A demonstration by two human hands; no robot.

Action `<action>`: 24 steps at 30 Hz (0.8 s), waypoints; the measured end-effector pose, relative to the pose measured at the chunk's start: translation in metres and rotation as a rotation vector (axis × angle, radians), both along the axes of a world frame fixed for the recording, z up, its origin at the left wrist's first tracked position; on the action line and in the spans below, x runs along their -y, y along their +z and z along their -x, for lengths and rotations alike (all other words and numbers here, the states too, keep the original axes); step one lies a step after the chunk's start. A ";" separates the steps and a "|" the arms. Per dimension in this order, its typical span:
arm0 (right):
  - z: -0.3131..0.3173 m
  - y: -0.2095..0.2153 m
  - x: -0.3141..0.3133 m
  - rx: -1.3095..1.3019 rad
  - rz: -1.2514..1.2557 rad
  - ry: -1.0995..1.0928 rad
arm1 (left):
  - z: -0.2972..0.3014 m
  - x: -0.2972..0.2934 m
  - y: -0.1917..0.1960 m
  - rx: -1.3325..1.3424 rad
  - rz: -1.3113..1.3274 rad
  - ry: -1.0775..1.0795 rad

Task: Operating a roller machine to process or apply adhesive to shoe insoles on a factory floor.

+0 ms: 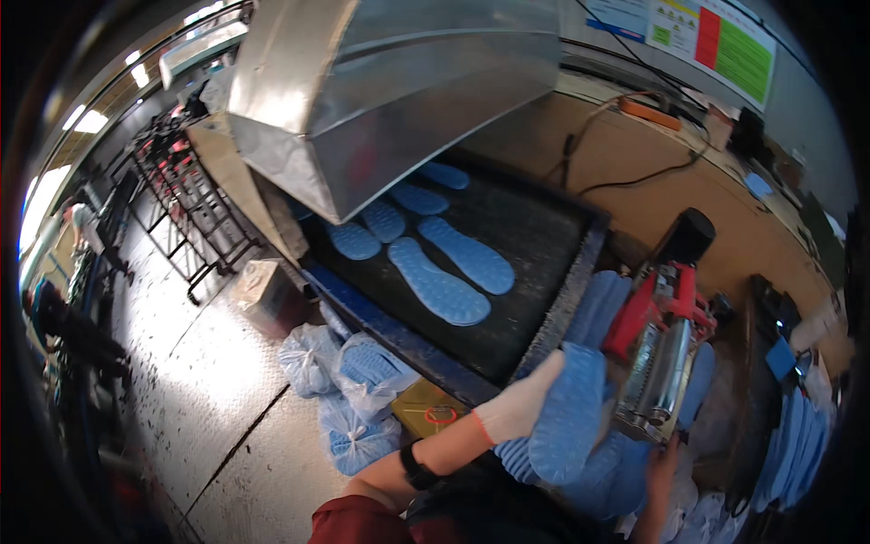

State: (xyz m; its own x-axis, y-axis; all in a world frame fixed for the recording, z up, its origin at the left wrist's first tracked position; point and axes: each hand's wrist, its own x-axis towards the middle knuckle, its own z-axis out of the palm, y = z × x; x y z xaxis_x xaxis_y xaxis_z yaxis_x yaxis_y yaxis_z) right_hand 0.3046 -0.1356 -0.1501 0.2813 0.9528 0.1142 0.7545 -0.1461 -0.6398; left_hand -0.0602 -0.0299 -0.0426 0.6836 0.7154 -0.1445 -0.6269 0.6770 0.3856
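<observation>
White-gloved left hand [521, 403] reaches forward, gripping a blue insole [569, 412] upright.

Insoles [439, 283] on the belt [535, 240]: light blue with a fine dotted texture, belt itself black with a blue side rail; the insole [569, 412] under the white-gloved left hand [518, 406] is the same blue, black band on that wrist. Hood [381, 82] above is bare silver sheet metal, roller machine [660, 349] is red with steel-grey rollers and a black motor, right hand [660, 458] bare. Tabletop [725, 218] is tan-brown, floor bags [349, 399] clear with blue contents, wall chart [725, 41] red and green.
</observation>
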 end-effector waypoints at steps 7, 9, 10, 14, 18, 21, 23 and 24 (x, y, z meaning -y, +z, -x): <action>0.049 0.010 0.009 0.483 0.108 -0.015 | 0.036 -0.100 0.020 0.023 0.040 0.491; 0.046 0.014 0.008 0.420 0.058 0.065 | 0.052 -0.152 0.009 0.014 0.034 0.544; 0.044 0.016 0.007 0.439 0.116 0.067 | 0.059 -0.179 0.004 -0.018 0.045 0.638; 0.027 0.018 0.006 0.396 0.161 0.100 | 0.089 -0.251 -0.018 -1.304 -0.567 0.772; 0.015 0.018 0.013 0.342 0.193 0.074 | 0.097 -0.292 -0.020 -1.671 -0.534 0.761; 0.012 0.022 0.017 0.350 0.151 0.027 | 0.097 -0.309 -0.014 -1.225 -0.228 0.741; 0.013 0.028 0.021 0.315 0.099 -0.006 | 0.097 -0.316 -0.007 -0.340 0.331 0.849; 0.013 0.032 0.022 0.304 0.064 -0.015 | 0.097 -0.316 -0.004 -0.599 0.216 0.886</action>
